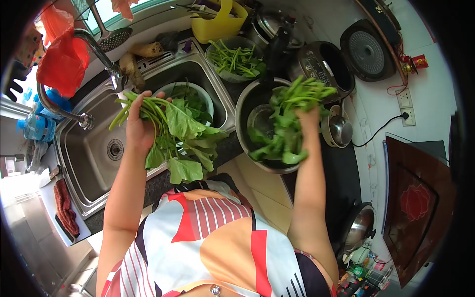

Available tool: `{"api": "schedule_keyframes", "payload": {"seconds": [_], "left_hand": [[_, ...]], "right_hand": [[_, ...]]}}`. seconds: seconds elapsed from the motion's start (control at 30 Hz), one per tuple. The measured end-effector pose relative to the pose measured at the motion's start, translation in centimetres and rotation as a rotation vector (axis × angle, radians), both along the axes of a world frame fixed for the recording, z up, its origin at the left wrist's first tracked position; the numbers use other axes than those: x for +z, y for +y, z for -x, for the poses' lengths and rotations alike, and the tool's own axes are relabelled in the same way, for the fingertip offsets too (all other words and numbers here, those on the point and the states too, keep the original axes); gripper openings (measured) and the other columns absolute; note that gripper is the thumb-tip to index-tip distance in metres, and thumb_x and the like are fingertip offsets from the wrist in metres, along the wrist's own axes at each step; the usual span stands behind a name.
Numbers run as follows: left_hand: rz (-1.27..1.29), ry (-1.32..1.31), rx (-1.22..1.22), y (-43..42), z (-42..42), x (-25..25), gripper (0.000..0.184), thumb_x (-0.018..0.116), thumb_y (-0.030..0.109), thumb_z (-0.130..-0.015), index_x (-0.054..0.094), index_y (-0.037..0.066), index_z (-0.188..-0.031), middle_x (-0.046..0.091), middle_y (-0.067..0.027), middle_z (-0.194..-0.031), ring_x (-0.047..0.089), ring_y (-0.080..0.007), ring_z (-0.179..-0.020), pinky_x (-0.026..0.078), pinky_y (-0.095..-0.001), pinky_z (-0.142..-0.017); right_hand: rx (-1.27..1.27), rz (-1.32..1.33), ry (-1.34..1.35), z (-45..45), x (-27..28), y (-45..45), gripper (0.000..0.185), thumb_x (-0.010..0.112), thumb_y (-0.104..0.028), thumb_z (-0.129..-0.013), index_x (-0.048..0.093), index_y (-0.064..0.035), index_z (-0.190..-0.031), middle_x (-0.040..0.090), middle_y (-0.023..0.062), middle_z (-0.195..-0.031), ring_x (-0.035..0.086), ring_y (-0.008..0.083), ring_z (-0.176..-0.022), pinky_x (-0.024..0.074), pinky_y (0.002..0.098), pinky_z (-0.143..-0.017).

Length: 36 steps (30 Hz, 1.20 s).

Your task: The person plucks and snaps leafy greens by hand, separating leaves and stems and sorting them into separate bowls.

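My left hand point(138, 126) is closed around a bunch of leafy greens point(190, 126), whose broad leaves hang to the right over the sink's front edge. My right hand point(308, 119) grips another bunch of greens point(294, 106) above a wide metal pot point(241, 141); its leaves droop into the pot and look blurred. Inside the pot, a round shiny bottom shows partly. Under the left bunch, in the right sink basin, sits a white bowl point(210, 105) with more leaves. Behind the pot, a clear bowl point(217, 75) holds cut green stems point(235, 57).
A curved faucet point(111, 74) arches over the double sink point(81, 161). Brown root pieces point(132, 69) lie behind it, near a yellow basket point(220, 24). A rice cooker point(316, 64) with its lid raised and a small pot point(332, 133) stand right. A knife point(55, 172) lies far left.
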State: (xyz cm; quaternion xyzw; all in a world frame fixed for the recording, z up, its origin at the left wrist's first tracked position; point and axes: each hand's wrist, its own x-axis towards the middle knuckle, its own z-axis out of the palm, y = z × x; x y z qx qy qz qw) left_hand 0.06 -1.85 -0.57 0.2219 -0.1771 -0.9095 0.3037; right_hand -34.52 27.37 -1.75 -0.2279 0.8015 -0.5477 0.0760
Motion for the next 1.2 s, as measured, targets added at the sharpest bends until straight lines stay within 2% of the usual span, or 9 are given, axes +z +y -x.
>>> {"api": "schedule_keyframes", "payload": {"seconds": [0.17, 0.37, 0.6, 0.73, 0.87, 0.9, 0.97, 1.1, 1.2], "left_hand": [[0.116, 0.112, -0.095, 0.4, 2.3, 3.6, 0.025, 0.053, 0.026, -0.088, 0.056, 0.010, -0.106, 0.059, -0.0145, -0.110, 0.052, -0.0341, -0.109, 0.042, -0.0463, -0.094], [0.308, 0.190, -0.213, 3.7, 8.4, 8.0, 0.030, 0.050, 0.026, -0.089, 0.048, 0.009, -0.114, 0.057, -0.0151, -0.113, 0.054, -0.0294, -0.105, 0.043, -0.0436, -0.091], [0.895, 0.029, -0.381, 10.9, 17.3, 9.6, 0.047, 0.061, 0.028, -0.085, 0.047, 0.006, -0.124, 0.054, -0.0084, -0.114, 0.047, -0.0181, -0.109, 0.035, -0.0339, -0.096], [0.664, 0.143, -0.507, 14.1, 20.4, 8.6, 0.067, 0.058, 0.028, -0.088, 0.021, 0.011, -0.141, 0.039, -0.0090, -0.133, 0.037, -0.0197, -0.121, 0.029, -0.0330, -0.102], [0.578, 0.085, -0.583, 14.5, 21.8, 6.8, 0.086, 0.057, 0.029, -0.088, -0.006, 0.012, -0.143, 0.029, -0.0128, -0.140, 0.029, -0.0218, -0.128, 0.025, -0.0341, -0.105], [0.498, 0.085, -0.684, 14.5, 21.2, 7.6, 0.090, 0.058, 0.031, -0.087, -0.010, 0.011, -0.143, 0.028, -0.0133, -0.141, 0.026, -0.0228, -0.130, 0.023, -0.0354, -0.106], [0.687, 0.053, -0.818, 14.4, 21.4, 8.0, 0.095, 0.060, 0.034, -0.086, -0.013, 0.012, -0.142, 0.027, -0.0140, -0.141, 0.027, -0.0235, -0.130, 0.021, -0.0349, -0.106], [1.172, -0.018, -0.948, 13.9, 21.6, 8.2, 0.093, 0.062, 0.030, -0.084, -0.008, 0.008, -0.143, 0.026, -0.0162, -0.143, 0.026, -0.0219, -0.131, 0.022, -0.0315, -0.106], [1.110, 0.093, -1.001, 11.8, 21.8, 9.0, 0.085, 0.062, 0.027, -0.082, 0.007, 0.006, -0.143, 0.029, -0.0187, -0.141, 0.030, -0.0237, -0.129, 0.026, -0.0317, -0.104]], "right_hand": [[-0.002, 0.249, -0.454, 1.0, 7.4, 5.7, 0.052, 0.070, -0.008, -0.072, 0.049, -0.0049, -0.119, 0.057, 0.0082, -0.107, 0.057, 0.0197, -0.093, 0.0486, 0.0310, -0.078], [0.219, 0.379, -0.389, -0.7, 11.0, 6.7, 0.051, 0.070, -0.010, -0.073, 0.049, -0.0053, -0.119, 0.057, 0.0079, -0.108, 0.057, 0.0193, -0.093, 0.0488, 0.0300, -0.078], [0.305, 0.394, -0.295, -4.2, 11.2, 0.9, 0.049, 0.070, -0.011, -0.075, 0.049, -0.0056, -0.119, 0.056, 0.0072, -0.110, 0.057, 0.0181, -0.094, 0.0492, 0.0293, -0.078], [0.310, 0.070, 0.145, -5.7, 9.6, -1.6, 0.049, 0.067, 0.003, -0.070, 0.050, -0.0039, -0.115, 0.056, 0.0046, -0.105, 0.056, 0.0145, -0.092, 0.0485, 0.0273, -0.074], [0.367, 0.140, -0.061, -6.5, 7.8, -1.4, 0.064, 0.070, 0.000, -0.068, 0.039, -0.0055, -0.124, 0.055, 0.0039, -0.107, 0.055, 0.0126, -0.089, 0.0477, 0.0258, -0.070], [0.405, -0.156, 0.248, -6.1, 7.7, -1.2, 0.076, 0.075, -0.008, -0.066, 0.032, -0.0045, -0.128, 0.049, 0.0108, -0.122, 0.051, 0.0189, -0.108, 0.0425, 0.0308, -0.090], [0.247, 0.194, -0.096, -6.3, 7.1, -1.6, 0.070, 0.073, -0.013, -0.071, 0.034, -0.0036, -0.128, 0.050, 0.0105, -0.122, 0.053, 0.0195, -0.107, 0.0430, 0.0307, -0.090], [0.200, 0.528, -0.293, -5.4, 6.0, 0.0, 0.054, 0.067, -0.022, -0.078, 0.044, -0.0016, -0.123, 0.054, 0.0083, -0.116, 0.055, 0.0166, -0.101, 0.0460, 0.0287, -0.084], [0.198, 0.479, -0.174, -3.0, 4.0, 1.0, 0.043, 0.067, -0.021, -0.080, 0.053, -0.0016, -0.116, 0.058, 0.0070, -0.108, 0.057, 0.0148, -0.093, 0.0478, 0.0278, -0.079]]}}
